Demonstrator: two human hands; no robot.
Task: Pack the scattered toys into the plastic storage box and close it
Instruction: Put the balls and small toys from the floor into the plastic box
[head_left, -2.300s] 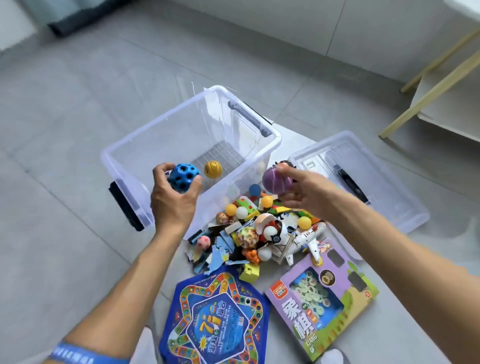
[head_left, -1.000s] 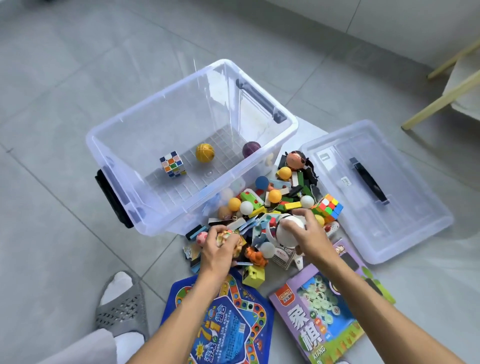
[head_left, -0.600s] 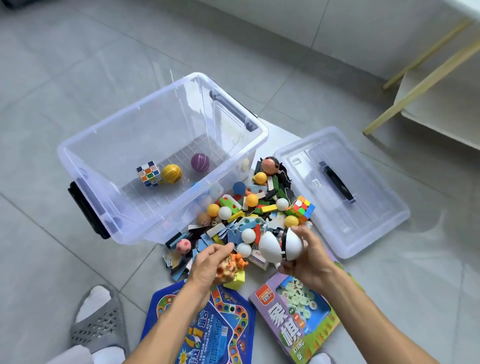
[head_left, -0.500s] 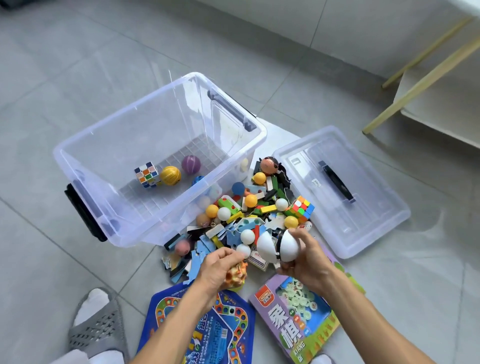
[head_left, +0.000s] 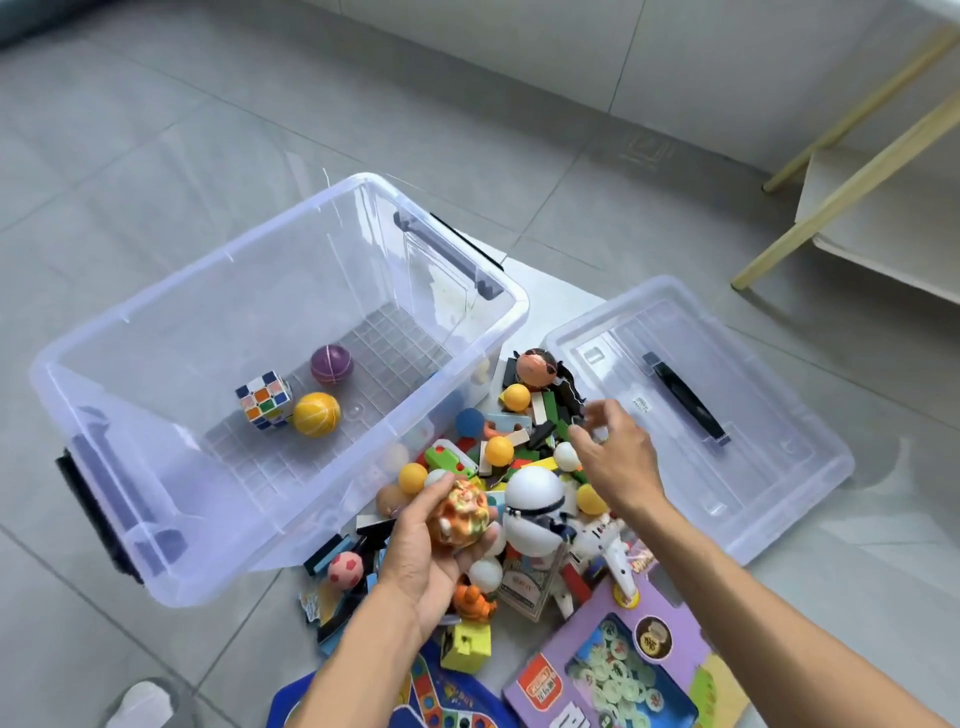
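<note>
Now left hand (head_left: 426, 556) grips orange patterned toy (head_left: 464, 514); right hand (head_left: 618, 457) relaxed, empty, above toy pile (head_left: 519, 452)

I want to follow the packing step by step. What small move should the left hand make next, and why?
Probably carry the orange patterned toy that the left hand holds over the rim of the open box and drop it in, since the box beside it has plenty of room.

Grey tiled floor (head_left: 156, 156) spreading across whole scene, thin grout lines crossing it, soft daylight glaring off tiles. White wall (head_left: 675, 47) running along far side, vertical seams showing in it. White shelf unit (head_left: 883, 218) with pale wooden legs (head_left: 852, 176) standing far right, legs slanting down to floor.
</note>
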